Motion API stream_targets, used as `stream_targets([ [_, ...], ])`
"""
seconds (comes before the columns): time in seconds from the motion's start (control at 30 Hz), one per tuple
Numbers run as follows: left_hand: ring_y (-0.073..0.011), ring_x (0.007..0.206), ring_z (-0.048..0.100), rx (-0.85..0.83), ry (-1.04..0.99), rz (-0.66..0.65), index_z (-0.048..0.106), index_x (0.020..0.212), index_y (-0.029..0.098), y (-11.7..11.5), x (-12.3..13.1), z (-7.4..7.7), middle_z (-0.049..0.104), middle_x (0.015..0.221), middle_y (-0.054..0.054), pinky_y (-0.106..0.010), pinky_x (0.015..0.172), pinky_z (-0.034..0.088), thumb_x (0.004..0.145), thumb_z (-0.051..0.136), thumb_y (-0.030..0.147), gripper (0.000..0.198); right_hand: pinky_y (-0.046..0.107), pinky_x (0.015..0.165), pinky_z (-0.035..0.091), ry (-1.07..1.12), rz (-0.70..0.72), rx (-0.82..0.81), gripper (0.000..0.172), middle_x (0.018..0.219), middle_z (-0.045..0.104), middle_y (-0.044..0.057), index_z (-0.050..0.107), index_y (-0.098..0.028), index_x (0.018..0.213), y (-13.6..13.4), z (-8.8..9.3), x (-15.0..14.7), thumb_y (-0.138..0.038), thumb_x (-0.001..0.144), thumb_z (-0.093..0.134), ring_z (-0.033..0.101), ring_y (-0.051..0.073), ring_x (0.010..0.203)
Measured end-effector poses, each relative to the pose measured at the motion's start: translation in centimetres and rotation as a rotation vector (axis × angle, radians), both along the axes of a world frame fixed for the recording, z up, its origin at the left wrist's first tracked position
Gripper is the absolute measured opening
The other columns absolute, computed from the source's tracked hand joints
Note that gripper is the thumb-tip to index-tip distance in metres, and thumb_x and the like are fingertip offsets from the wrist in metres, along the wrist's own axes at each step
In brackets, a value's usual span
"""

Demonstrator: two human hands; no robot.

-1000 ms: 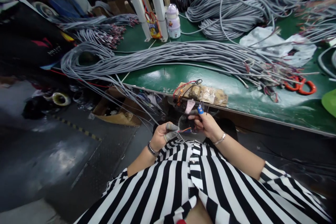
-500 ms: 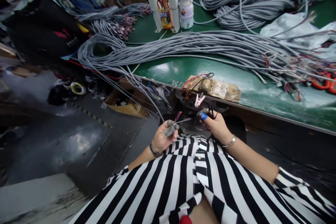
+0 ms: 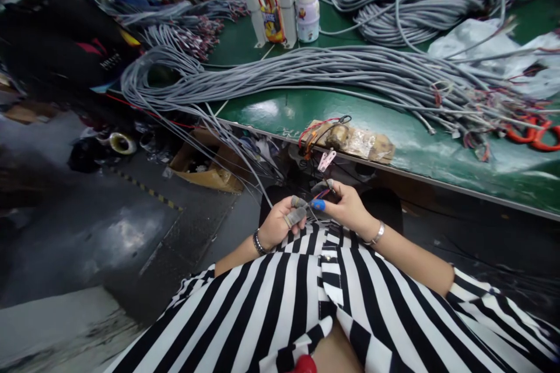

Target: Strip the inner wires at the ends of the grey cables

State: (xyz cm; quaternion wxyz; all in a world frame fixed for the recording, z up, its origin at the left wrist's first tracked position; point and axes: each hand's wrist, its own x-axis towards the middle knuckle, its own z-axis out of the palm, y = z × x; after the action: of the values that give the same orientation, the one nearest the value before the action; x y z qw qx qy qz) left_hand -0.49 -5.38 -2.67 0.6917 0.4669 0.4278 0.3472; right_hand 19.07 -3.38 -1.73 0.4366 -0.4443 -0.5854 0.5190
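Black-and-white cloth, the person's striped shirt [image 3: 245,303], is filling the near part of the view, and both hands are working close together just beyond it. The left hand [image 3: 280,221] is half curled, its grey-covered thumb and finger closing on the end of a grey cable [image 3: 261,184] that is hanging down to it from the table. The right hand [image 3: 352,210], with a blue wrap [image 3: 318,204] on its thumb, is pinching nearly closed on the coloured wires [image 3: 322,193] at that end (something dark is also showing by those fingers, too small to make out). So the cable's end is sitting between the two hands, above the lap. Judging from this, the left hand is steadying the cable while the right is handling its loose wires; the next move is probably calling for a firm left grip and a light, exact right one.

Just past the hands, a pink clip [image 3: 326,161] is hanging near the table edge, and a wooden block [image 3: 380,147] is lying on the green table [image 3: 273,113]. Farther back, a long bundle of cables [image 3: 280,73] is stretching across, with orange handles [image 3: 545,135] lying near its right end. Beyond it, a bottle [image 3: 308,11] is standing upright.
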Motion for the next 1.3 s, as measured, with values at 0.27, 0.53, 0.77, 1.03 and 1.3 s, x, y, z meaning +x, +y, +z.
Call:
stream_targets([
  [0.27, -0.0022, 0.04, 0.044, 0.177, 0.129, 0.125, 0.057, 0.095, 0.016, 0.5, 1.0, -0.7, 0.058, 0.068, 0.003, -0.014, 0.037, 0.034, 0.071, 0.073, 0.035, 0.034, 0.024, 0.057, 0.046, 0.128, -0.019, -0.216, 0.022, 0.067, 0.064, 0.0, 0.066, -0.015, 0.074, -0.2, -0.3, 0.2, -0.034, 0.065, 0.075, 0.053, 0.01, 0.056],
  [0.53, -0.0036, 0.041, 0.046, 0.206, 0.262, 0.147, 0.057, 0.084, 0.014, 0.5, 1.0, -0.1, 0.053, 0.058, 0.006, -0.015, 0.04, 0.036, 0.077, 0.066, 0.041, 0.029, 0.023, 0.057, 0.046, 0.22, 0.015, -0.325, 0.03, 0.072, 0.067, 0.001, 0.068, -0.014, 0.08, 0.0, -0.1, 0.0, -0.032, 0.058, 0.08, 0.056, 0.01, 0.059],
  [0.77, -0.0005, 0.027, 0.022, -0.311, -0.129, -0.074, 0.049, 0.075, 0.015, 1.4, 0.5, 0.3, 0.043, 0.043, 0.009, -0.014, 0.03, 0.012, 0.073, 0.068, 0.038, 0.029, 0.018, 0.038, 0.03, 0.322, 0.195, -0.501, 0.032, 0.054, 0.057, -0.004, 0.064, -0.013, 0.075, 0.7, 0.1, 0.5, -0.032, 0.056, 0.081, 0.038, 0.003, 0.039],
  [1.03, -0.0018, 0.024, 0.019, -0.569, -0.335, -0.215, 0.045, 0.074, 0.017, 2.8, -0.3, 0.0, 0.04, 0.039, 0.009, -0.012, 0.028, 0.012, 0.072, 0.065, 0.024, 0.021, 0.026, 0.069, 0.048, 0.058, 0.212, 0.061, 0.018, 0.082, 0.066, 0.004, 0.071, -0.016, 0.083, 1.2, 1.2, 1.1, -0.026, 0.069, 0.074, 0.059, 0.013, 0.074],
  [1.3, -0.0013, 0.025, 0.019, -0.504, -0.445, -0.29, 0.057, 0.077, 0.013, 2.5, -0.2, -0.3, 0.041, 0.037, 0.007, -0.013, 0.027, 0.012, 0.065, 0.07, 0.018, 0.018, 0.018, 0.034, 0.019, 0.461, 0.385, -0.438, 0.03, 0.052, 0.054, -0.004, 0.064, -0.011, 0.071, 1.2, -1.7, -0.1, -0.038, 0.063, 0.076, 0.028, 0.001, 0.035],
])
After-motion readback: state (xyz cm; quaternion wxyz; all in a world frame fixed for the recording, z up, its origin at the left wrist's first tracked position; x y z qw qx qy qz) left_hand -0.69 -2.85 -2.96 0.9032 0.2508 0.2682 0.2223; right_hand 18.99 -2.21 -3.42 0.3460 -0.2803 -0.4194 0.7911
